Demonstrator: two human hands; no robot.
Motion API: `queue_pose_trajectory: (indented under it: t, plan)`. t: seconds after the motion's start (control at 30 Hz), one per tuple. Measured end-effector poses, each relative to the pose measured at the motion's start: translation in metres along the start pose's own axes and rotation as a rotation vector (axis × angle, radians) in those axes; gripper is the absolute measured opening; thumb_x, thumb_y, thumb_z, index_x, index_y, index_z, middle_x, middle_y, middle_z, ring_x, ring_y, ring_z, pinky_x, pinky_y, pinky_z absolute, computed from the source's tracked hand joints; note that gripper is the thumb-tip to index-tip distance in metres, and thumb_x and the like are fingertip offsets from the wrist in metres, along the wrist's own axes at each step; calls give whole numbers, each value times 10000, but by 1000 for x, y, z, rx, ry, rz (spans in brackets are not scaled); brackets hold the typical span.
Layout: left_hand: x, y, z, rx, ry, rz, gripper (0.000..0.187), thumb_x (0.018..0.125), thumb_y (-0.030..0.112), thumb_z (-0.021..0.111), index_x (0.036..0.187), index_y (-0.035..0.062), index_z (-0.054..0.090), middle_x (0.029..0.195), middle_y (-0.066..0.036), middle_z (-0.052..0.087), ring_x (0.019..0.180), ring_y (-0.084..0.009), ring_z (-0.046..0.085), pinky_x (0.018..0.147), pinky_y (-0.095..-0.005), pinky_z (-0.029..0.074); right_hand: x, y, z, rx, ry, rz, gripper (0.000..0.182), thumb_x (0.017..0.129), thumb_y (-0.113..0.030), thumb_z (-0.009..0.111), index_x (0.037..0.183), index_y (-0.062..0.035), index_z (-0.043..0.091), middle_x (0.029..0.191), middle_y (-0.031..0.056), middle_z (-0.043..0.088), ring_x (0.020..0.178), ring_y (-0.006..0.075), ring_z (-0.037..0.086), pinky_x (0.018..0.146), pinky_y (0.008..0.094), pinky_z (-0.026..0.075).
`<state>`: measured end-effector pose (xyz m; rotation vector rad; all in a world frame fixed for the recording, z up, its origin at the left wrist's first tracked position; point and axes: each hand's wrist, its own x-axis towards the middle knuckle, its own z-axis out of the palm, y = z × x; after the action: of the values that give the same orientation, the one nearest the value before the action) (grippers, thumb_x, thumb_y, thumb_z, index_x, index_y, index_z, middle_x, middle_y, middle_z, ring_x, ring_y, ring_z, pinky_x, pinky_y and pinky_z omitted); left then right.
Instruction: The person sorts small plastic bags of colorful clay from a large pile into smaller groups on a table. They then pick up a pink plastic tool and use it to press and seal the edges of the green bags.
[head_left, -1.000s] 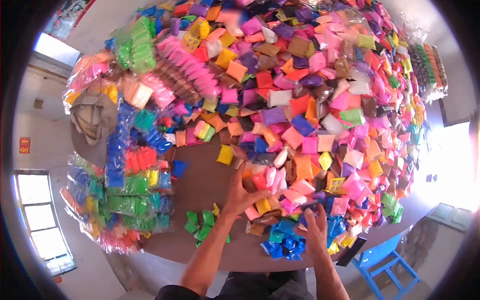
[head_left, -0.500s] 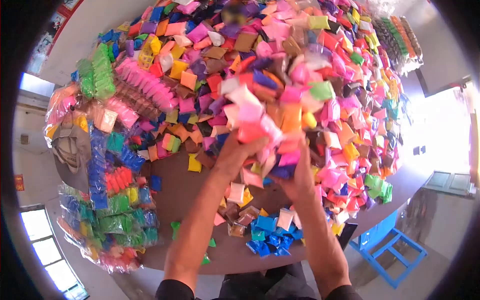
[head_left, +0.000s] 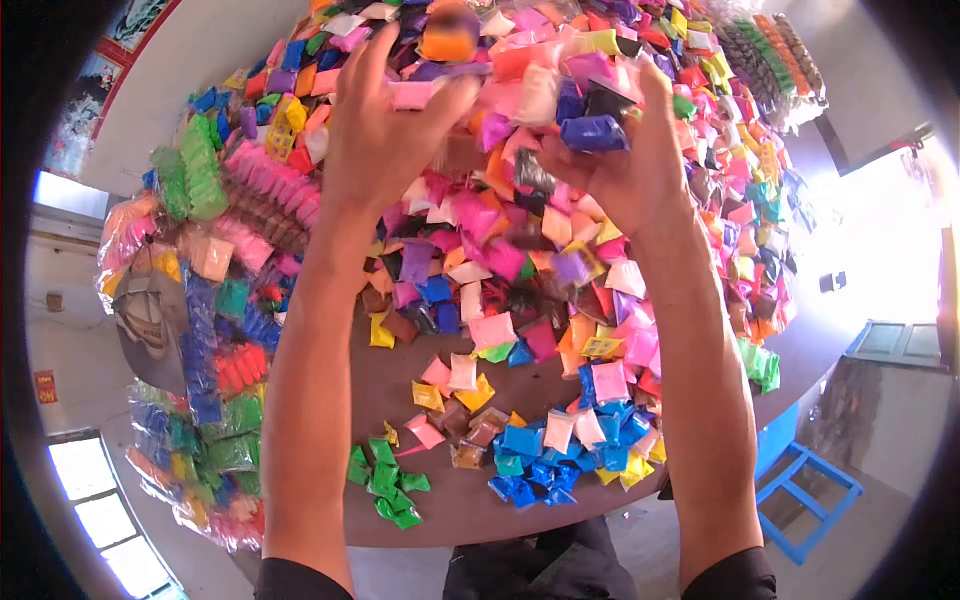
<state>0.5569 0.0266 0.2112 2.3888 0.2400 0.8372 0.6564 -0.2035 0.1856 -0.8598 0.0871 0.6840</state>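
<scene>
Both hands are raised over the upper part of a large heap of small coloured packets (head_left: pixel 470 220). My left hand (head_left: pixel 385 130) has its fingers spread, near a pink packet. Opposite it, my right hand (head_left: pixel 625 165) is open too, its fingers apart, beside a dark blue packet (head_left: pixel 593 133) and a black one. Several packets between the hands are blurred; whether they rest on the palms is unclear. Nearer the front edge lie green packets (head_left: pixel 388 480), blue packets (head_left: pixel 535 465) and a few yellow, brown and pink ones.
Bagged rows of packets (head_left: pixel 235 430) line the left side of the brown table (head_left: pixel 430 525), with a grey cap (head_left: pixel 150 310) on them. More bundled rows (head_left: pixel 775 65) are at the back right. A blue metal frame (head_left: pixel 810 500) stands on the floor at right.
My hands have moved up and farther apart from the clump of packets they were around. Packets have spread over the middle of the heap, and more green and blue ones show in front.
</scene>
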Motion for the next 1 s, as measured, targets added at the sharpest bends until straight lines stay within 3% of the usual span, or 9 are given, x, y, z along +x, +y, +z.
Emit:
queue_pose_trajectory:
  t: [0.1,0.2,0.27,0.37,0.57,0.73,0.87,0.97,1.0]
  plan:
    - [-60,-32,-16,-8,-61,-75,750,905,335,832,1477,-33,513,1459,-253,549,1334,-340,578,1038,-435,528,-10,8,-5,-255,84,-45,532,1003,-527,673,1236,-51,633,1065,110,711,954,301,715,845,524,644]
    - [-146,-47,-38,-169,-188,-602,660,923,259,824,1440,-33,536,1329,-212,634,1032,-223,702,824,-337,585,-31,14,-21,-362,139,-37,693,1005,-391,723,1541,-63,432,1281,115,628,1049,253,688,858,433,648]
    - [-205,-72,-46,-15,-204,-642,688,913,298,832,1438,-36,538,1325,-197,647,947,-205,708,809,-337,578,-49,25,-35,-438,98,-82,920,1011,-336,724,1694,-86,160,1472,145,497,1141,242,663,885,406,639]
    - [-286,-117,-50,50,-186,-844,782,876,372,861,1457,-28,524,1369,-193,631,923,-210,715,808,-346,582,-86,48,-32,-490,207,-137,797,1022,-232,691,1673,-87,256,1250,80,593,900,152,640,736,324,612]
    - [-343,-174,-38,59,-165,-963,972,798,413,919,1536,0,441,1412,-187,605,954,-226,715,820,-353,590,-147,149,-81,-520,185,-171,737,1043,-21,613,1660,-23,209,990,43,627,792,84,568,622,249,471]
    - [-271,-103,-10,-283,-258,-1165,1044,767,314,948,1587,22,372,1389,-143,617,1075,-217,699,853,-346,593,-176,225,-81,-455,366,230,825,1013,-262,729,1634,-29,237,1104,90,660,820,111,603,626,264,502]
    - [-270,-105,42,-667,-235,-1031,1026,768,212,943,1590,29,357,1399,-129,613,1208,-229,648,985,-373,564,-150,240,-68,-268,412,397,1053,952,-521,756,1697,-162,105,1536,150,468,1361,295,526,982,577,544]
    - [-264,-97,77,-820,-226,-1030,964,789,169,924,1567,22,375,1410,-129,604,1247,-236,630,1057,-390,528,-119,233,-58,-179,347,388,971,962,-565,721,1680,-199,180,1546,113,462,1377,297,510,971,559,550]
    - [-239,-67,72,-844,-240,-1020,852,847,148,873,1560,72,412,1339,-79,648,1280,-233,590,1141,-392,437,-109,231,-57,-197,342,365,800,994,-576,667,1619,-226,310,1528,50,497,1333,283,561,957,551,557]
